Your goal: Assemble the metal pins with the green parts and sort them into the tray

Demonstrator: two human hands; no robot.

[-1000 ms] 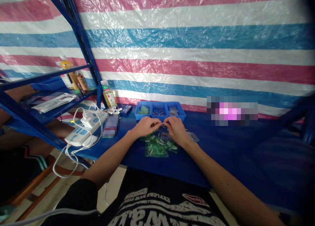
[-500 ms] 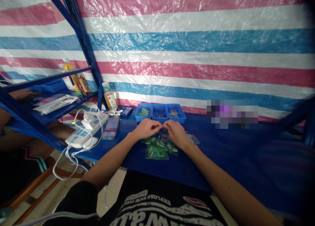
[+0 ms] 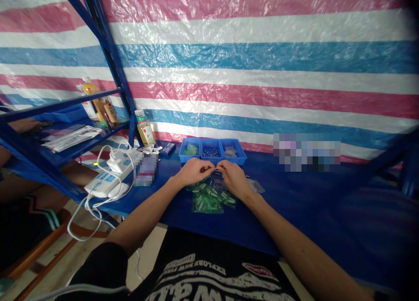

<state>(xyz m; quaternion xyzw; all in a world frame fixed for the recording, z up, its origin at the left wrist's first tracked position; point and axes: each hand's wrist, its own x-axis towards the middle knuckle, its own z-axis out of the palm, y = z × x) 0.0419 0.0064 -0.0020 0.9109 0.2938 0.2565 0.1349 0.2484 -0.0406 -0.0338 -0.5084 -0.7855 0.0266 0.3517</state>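
Note:
My left hand (image 3: 196, 171) and my right hand (image 3: 229, 173) meet fingertip to fingertip above the blue table (image 3: 281, 196). Both are closed in a pinch on something small, too tiny to make out. Just below them lie green plastic bags (image 3: 208, 199) with small pieces inside. Near my right wrist rests a clear bag (image 3: 256, 186). Beyond the hands stand three joined blue bins: the left bin (image 3: 180, 154) has pale green pieces, the middle bin (image 3: 211, 159) thin dark metal parts, and the right bin (image 3: 244, 157) whitish pieces.
To the left are a white power strip (image 3: 104, 181) with tangled cables, a drink bottle (image 3: 145, 128) and a small dark box (image 3: 168, 148). A blue metal frame (image 3: 113, 60) rises there. Another person's arm (image 3: 22, 125) shows at far left. A striped sheet (image 3: 245, 56) hangs behind.
The whole view has shifted very slightly. My hands keep nearly the same pinching pose, fingertips still together.

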